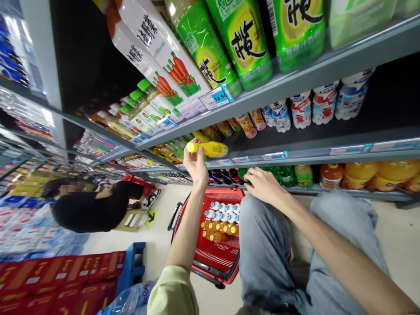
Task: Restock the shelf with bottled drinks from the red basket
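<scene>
My left hand grips a small yellow bottle by its cap end, fingers closed round it. The bottle lies sideways in front of the middle shelf. Above my knee, close to the lower shelf, my right hand is loosely spread and holds nothing. Just behind its fingers are green bottles on the lower shelf. Below my left hand stands a red shopping basket. Inside it are rows of white bottles with blue caps and amber bottles.
Large green drink bottles and carrot-printed cartons fill the upper shelf. Small red-and-white bottles stand on the middle shelf, orange drink bottles below. To the left, a person in black crouches in the aisle near stacked red boxes.
</scene>
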### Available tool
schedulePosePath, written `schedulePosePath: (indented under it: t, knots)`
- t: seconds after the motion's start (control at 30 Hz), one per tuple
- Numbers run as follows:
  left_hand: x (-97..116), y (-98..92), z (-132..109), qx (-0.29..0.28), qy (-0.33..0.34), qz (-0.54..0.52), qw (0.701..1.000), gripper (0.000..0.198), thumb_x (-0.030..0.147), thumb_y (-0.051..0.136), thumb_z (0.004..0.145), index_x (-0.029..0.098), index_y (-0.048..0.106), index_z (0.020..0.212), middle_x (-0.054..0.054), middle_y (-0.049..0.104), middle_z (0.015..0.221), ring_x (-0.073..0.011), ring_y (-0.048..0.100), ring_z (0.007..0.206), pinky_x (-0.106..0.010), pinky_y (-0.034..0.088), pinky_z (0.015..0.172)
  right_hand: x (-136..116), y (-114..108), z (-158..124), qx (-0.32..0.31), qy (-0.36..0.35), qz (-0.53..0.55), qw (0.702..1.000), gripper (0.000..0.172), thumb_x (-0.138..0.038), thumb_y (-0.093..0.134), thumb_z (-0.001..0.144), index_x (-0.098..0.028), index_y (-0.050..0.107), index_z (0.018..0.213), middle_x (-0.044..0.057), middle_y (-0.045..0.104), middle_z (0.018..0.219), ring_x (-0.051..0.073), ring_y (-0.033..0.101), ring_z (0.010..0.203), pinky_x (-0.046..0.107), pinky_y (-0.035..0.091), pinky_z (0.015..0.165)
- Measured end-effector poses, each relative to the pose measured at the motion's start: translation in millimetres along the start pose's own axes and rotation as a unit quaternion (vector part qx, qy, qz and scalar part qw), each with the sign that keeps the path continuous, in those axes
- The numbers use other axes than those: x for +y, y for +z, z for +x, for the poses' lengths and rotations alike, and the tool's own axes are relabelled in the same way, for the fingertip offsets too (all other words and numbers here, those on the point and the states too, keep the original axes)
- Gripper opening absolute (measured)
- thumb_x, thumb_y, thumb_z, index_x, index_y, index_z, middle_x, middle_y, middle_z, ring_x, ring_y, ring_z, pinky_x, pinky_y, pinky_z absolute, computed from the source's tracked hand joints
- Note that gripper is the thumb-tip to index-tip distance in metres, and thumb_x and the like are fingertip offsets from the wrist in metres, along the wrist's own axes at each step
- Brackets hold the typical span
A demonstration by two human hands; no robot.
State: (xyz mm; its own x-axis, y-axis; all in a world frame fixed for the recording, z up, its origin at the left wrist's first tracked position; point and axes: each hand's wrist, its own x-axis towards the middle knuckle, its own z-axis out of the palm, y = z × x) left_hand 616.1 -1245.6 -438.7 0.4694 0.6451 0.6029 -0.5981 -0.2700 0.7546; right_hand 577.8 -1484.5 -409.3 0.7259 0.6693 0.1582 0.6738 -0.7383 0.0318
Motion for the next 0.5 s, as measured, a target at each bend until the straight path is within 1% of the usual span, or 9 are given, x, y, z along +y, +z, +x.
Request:
schedulePosePath:
  t: [0.07,0.13,0.2,0.27,0.37,0.43,0.5]
  knots:
    - [-12.6,7.5,10.2,0.023,-0.003,0.054,0.998,0.062,0.067,0.056,0.095,0.019,0.059,0.133,-0.015,0.063,0.142,-0.0265,0.063,0.131,-0.035,0.055,0.103,0.9,2.8,-0.7,-0.014,-0.013,-0.016,1.000,0.024,-0.026,0.052,0.103,-0.017,0.073,0.112,0.012,0.069,0.120,0.025,0.062,0.116,0.032,0.052,0.088]
    - [-24.7,14.1,18.5,0.040,-0.031,0.091,0.995,0.057,0.062,0.057,0.096,0.018,0.060,0.132,-0.014,0.067,0.135,-0.0246,0.064,0.127,-0.034,0.055,0.103,2.1,4.8,-0.9,-0.025,-0.023,-0.027,0.999,0.025,-0.025,0.051,0.103,-0.017,0.073,0.112,0.012,0.070,0.118,0.025,0.063,0.114,0.032,0.052,0.088]
    - [-35.8,19.0,25.6,0.047,-0.062,0.096,0.992,0.050,0.055,0.060,0.097,0.016,0.061,0.129,-0.013,0.070,0.127,-0.0232,0.066,0.121,-0.033,0.055,0.101,2.9,5.5,-0.9,-0.032,-0.030,-0.030,0.999,0.025,-0.025,0.051,0.103,-0.016,0.074,0.110,0.012,0.071,0.117,0.025,0.064,0.112,0.032,0.052,0.087]
    - [-45.7,21.7,32.8,0.042,-0.082,0.087,0.992,0.042,0.047,0.061,0.096,0.014,0.063,0.123,-0.012,0.073,0.121,-0.0220,0.069,0.115,-0.032,0.056,0.098,2.9,4.9,-0.8,-0.037,-0.034,-0.032,0.998,0.026,-0.024,0.051,0.103,-0.015,0.074,0.108,0.012,0.071,0.117,0.025,0.065,0.111,0.032,0.052,0.086]
    - [-58.6,22.8,48.0,0.030,-0.097,0.093,0.990,0.035,0.039,0.061,0.095,0.011,0.064,0.117,-0.013,0.074,0.117,-0.0203,0.070,0.109,-0.030,0.056,0.095,1.8,3.2,-1.0,-0.048,-0.035,-0.031,0.998,0.027,-0.024,0.050,0.104,-0.015,0.074,0.108,0.013,0.071,0.118,0.025,0.065,0.111,0.032,0.051,0.086]
    - [-66.4,22.4,62.0,0.022,-0.108,0.114,0.987,0.035,0.038,0.061,0.095,0.011,0.064,0.116,-0.013,0.074,0.114,-0.0202,0.070,0.105,-0.029,0.057,0.091,0.9,2.4,-1.4,-0.055,-0.033,-0.032,0.997,0.028,-0.023,0.049,0.104,-0.014,0.074,0.110,0.013,0.071,0.119,0.025,0.065,0.111,0.033,0.051,0.085]
    - [-73.7,22.3,77.5,0.012,-0.118,0.140,0.983,0.037,0.042,0.062,0.095,0.011,0.064,0.113,-0.014,0.074,0.110,-0.0215,0.070,0.101,-0.031,0.057,0.087,0.5,2.2,-1.9,-0.061,-0.029,-0.035,0.997,0.028,-0.024,0.048,0.104,-0.015,0.073,0.113,0.012,0.071,0.121,0.026,0.065,0.113,0.034,0.052,0.085]
